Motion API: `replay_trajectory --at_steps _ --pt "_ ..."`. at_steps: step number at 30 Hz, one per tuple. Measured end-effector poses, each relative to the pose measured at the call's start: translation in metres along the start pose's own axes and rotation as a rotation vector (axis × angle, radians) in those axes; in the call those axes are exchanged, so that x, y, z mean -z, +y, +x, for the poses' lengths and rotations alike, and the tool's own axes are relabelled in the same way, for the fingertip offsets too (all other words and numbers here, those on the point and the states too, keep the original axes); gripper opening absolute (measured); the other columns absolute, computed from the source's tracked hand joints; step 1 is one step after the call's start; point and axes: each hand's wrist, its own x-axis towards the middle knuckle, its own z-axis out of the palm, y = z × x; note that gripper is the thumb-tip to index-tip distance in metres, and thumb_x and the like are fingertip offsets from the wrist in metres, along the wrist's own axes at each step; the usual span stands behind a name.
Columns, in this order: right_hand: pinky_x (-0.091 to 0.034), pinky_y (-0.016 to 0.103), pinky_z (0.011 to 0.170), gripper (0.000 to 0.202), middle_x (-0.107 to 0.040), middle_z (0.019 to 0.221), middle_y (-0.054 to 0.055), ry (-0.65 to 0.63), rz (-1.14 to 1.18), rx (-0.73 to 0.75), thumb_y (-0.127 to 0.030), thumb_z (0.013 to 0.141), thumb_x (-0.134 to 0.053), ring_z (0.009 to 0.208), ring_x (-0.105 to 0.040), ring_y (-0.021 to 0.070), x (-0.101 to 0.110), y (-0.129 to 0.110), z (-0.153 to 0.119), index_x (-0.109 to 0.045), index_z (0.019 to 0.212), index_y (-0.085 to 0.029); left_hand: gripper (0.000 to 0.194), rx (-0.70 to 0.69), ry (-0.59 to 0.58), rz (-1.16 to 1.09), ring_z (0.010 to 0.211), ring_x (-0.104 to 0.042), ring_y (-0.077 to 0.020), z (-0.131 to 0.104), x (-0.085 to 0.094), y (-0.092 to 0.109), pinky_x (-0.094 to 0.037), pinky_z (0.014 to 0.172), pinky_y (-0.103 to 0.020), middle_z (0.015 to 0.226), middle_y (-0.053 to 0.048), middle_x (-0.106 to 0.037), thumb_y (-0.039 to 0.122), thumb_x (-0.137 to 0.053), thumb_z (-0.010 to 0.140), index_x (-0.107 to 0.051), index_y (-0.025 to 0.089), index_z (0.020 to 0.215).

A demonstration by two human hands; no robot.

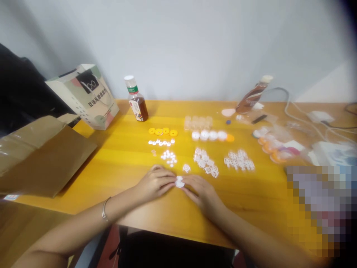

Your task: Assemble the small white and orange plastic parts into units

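Near the table's front edge, a small white plastic piece (180, 181) is pinched between the fingertips of both hands; its exact kind is too blurred to tell. My left hand (158, 180), with a bracelet on the wrist, is closed on its left side. From the right, my right hand (199, 190) grips it too. Just beyond lies a single white lattice piece (186, 168). Small white parts (169, 158) are scattered behind my left hand, and a pile of white openwork pieces (205, 162) lies behind my right hand.
Farther back are yellow discs (166, 131), white discs (204, 135), clear round pieces (198, 123) and more lattice pieces (240, 160). Two drink bottles (138, 104) (252, 95) stand near the wall. A brown bag (41, 156) and a paper bag (92, 98) occupy the left; cables (295, 109) run right.
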Motion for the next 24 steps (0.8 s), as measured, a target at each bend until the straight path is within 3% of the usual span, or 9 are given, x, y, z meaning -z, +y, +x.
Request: replay_trajectory --at_steps 7,18,24 --pt "-0.053 0.033 0.080 0.019 -0.068 0.095 0.005 0.064 -0.033 0.035 -0.018 0.081 -0.054 0.088 -0.063 0.0177 -0.001 -0.001 0.000 -0.062 0.097 -0.023 0.031 -0.052 -0.017 0.138 0.099 -0.057 -0.0146 -0.015 0.000 0.006 -0.033 0.094 -0.037 0.112 -0.006 -0.061 0.021 -0.047 0.086 -0.051 0.022 0.117" --pt "-0.053 0.034 0.082 0.020 -0.068 0.096 0.006 0.080 -0.130 0.062 -0.018 0.082 -0.053 0.089 -0.063 0.0187 -0.005 0.002 -0.004 -0.063 0.099 -0.022 0.036 -0.070 -0.065 0.227 0.097 -0.057 -0.0174 -0.017 -0.001 0.010 -0.032 0.097 -0.044 0.114 -0.010 -0.058 0.019 -0.045 0.086 -0.047 0.020 0.121" --pt "-0.053 0.037 0.085 0.027 -0.065 0.101 0.008 -0.003 -0.179 0.105 -0.017 0.086 -0.044 0.094 -0.061 0.0205 -0.006 0.005 -0.009 -0.062 0.105 -0.022 0.034 -0.128 -0.068 0.316 0.104 -0.054 -0.0204 -0.017 -0.003 0.012 -0.032 0.097 -0.045 0.112 -0.012 -0.059 0.017 -0.043 0.086 -0.048 0.016 0.119"
